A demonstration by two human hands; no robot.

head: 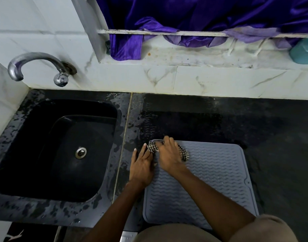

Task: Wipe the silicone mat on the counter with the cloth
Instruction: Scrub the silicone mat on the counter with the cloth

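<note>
Cloth (154, 147), checked in black and white and bunched up, is pressed onto the far left corner of the silicone mat (214, 173) by the right hand (169, 153), whose fingers are curled over the wad and grasp it; part of the cloth sticks out on either side of that hand. The mat, grey with a wavy ribbed pattern and a raised rim, is laid flat on the dark counter (271, 130), to the right of the black sink (59, 147), with its near edge hidden behind the person's clothing. The left hand (141, 165) is laid flat with its fingers straight and spread, resting on the counter at the mat's left edge, just beside the cloth; nothing is gripped by it. Water drops and wet patches are seen on the counter around the sink and beyond the mat. A curved metal tap (38, 67) is mounted on the white tiled wall above the sink. Purple fabric (193, 20) is draped over a white window frame behind the counter, and a teal container (302, 51) is set on the sill at the far right.
</note>
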